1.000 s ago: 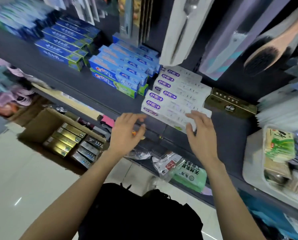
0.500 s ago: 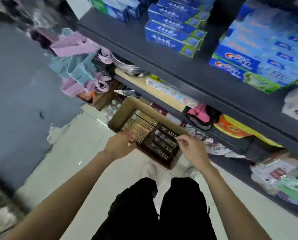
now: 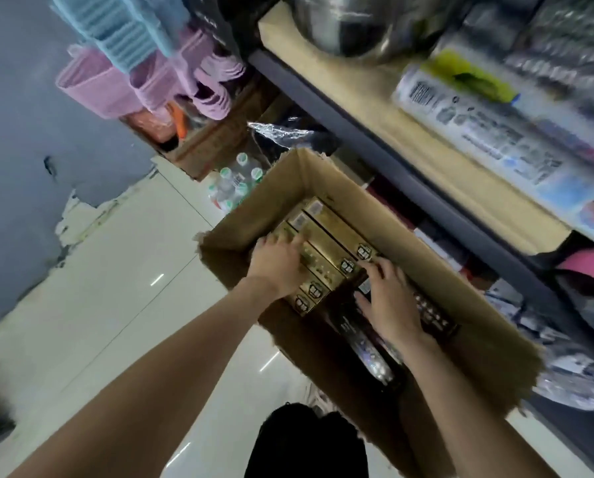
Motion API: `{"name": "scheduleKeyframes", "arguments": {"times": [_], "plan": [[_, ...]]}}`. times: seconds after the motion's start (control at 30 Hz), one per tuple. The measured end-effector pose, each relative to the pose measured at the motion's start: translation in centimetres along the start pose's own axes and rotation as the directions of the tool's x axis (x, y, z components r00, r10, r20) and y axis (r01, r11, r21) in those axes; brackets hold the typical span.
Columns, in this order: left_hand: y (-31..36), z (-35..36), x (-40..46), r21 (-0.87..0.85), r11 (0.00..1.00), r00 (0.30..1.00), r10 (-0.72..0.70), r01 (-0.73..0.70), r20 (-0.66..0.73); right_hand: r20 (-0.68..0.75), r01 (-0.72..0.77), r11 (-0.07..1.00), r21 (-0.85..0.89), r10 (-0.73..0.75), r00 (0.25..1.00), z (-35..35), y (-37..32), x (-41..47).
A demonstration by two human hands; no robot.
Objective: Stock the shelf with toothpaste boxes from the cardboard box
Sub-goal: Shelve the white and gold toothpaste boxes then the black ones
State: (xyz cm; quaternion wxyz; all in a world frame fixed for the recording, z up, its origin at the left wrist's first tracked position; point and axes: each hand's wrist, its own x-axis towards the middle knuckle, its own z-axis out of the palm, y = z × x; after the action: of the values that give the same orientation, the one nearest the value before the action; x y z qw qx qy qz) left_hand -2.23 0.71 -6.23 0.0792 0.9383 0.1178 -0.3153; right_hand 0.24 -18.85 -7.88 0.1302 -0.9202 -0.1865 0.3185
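Shop floor, cardboard box (image 3: 454,281), left hand (image 3: 278,263) flat on gold toothpaste boxes (image 3: 326,243), right hand (image 3: 390,301) fingers spread

the cardboard box (image 3: 437,270) is open-topped, brown, with torn rims, and sits on the floor against the foot of the shelf (image 3: 385,139), its long axis running from 11 o'clock to 5 o'clock. inside, gold toothpaste boxes (image 3: 326,236) lie flat, side by side in a tight row at the 11 o'clock end, each with a small label at its near end. dark toothpaste boxes (image 3: 433,315) lie beside them toward 5 o'clock, blurred. the shelf edge is dark grey and runs along the 2 o'clock side.
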Motion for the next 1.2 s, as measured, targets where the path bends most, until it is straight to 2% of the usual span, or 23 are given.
{"name": "scheduleKeyframes", "arguments": {"times": [0.03,0.1,0.17,0.23,0.3,0.43,0.57,0.67,0.73,0.8,0.9,0.93,1.0,1.1,1.2], "plan": [[0.0,0.8,1.7,0.009,1.0,1.0,-0.011,0.011,0.007,0.003,0.008,1.0,-0.019,-0.008,1.0,1.0,0.0,1.6],[-0.6,2.4,4.9,-0.081,0.995,0.998,-0.059,0.061,0.025,0.004,-0.013,1.0,-0.021,0.013,1.0,2.7,-0.3,4.1],[-1.1,3.8,7.5,-0.209,0.971,0.993,-0.112,0.115,0.027,0.024,-0.124,0.989,0.076,0.122,0.992,4.1,-0.9,5.6],[-1.3,4.9,9.4,-0.222,0.965,0.99,-0.139,0.14,0.018,0.055,-0.284,0.921,0.267,0.28,0.958,5.3,-1.6,6.3],[-1.3,5.6,10.4,-0.226,0.96,0.987,-0.158,0.163,0.04,0.056,-0.375,0.82,0.433,0.391,0.919,6.4,-2.3,6.7],[-1.6,6.4,11.5,-0.315,0.926,0.979,-0.189,0.205,0.081,0.062,-0.49,0.681,0.544,0.55,0.833,7.6,-2.8,6.5],[-2.2,7.0,12.2,-0.442,0.876,0.981,-0.178,0.192,0.072,0.135,-0.491,0.61,0.622,0.534,0.835,8.5,-3.6,6.5],[-1.9,6.7,12.2,-0.424,0.887,0.983,-0.169,0.184,0.073,0.23,-0.479,0.426,0.767,0.514,0.826,8.3,-4.1,7.2],[-1.5,5.9,11.8,-0.38,0.905,0.982,-0.185,0.189,0.046,0.236,-0.441,0.358,0.823,0.491,0.839,7.7,-4.2,7.0],[-1.2,4.2,10.4,-0.398,0.899,0.977,-0.21,0.184,-0.021,0.177,-0.37,0.388,0.844,0.449,0.876,6.4,-4.2,5.6],[-0.1,1.5,6.1,-0.395,0.916,0.979,-0.136,0.067,-0.15,0.102,-0.332,0.563,0.757,0.401,0.911,4.8,-4.0,2.0],[0.7,1.1,4.6,-0.379,0.925,0.985,-0.085,0.022,-0.148,0.094,-0.353,0.621,0.699,0.41,0.907,4.6,-3.5,0.8],[2.4,1.3,2.5,-0.404,0.915,0.999,0.004,-0.021,-0.042,0.116,-0.441,0.699,0.563,0.461,0.88,5.0,-2.3,-1.3],[4.7,3.4,2.2,-0.427,0.904,0.978,0.066,0.026,0.2,0.159,-0.533,0.734,0.421,0.518,0.84,6.2,-0.1,-2.7],[5.9,5.5,2.8,-0.267,0.964,0.952,0.078,0.005,0.298,0.135,-0.56,0.778,0.283,0.546,0.827,6.9,1.8,-2.5]]}}
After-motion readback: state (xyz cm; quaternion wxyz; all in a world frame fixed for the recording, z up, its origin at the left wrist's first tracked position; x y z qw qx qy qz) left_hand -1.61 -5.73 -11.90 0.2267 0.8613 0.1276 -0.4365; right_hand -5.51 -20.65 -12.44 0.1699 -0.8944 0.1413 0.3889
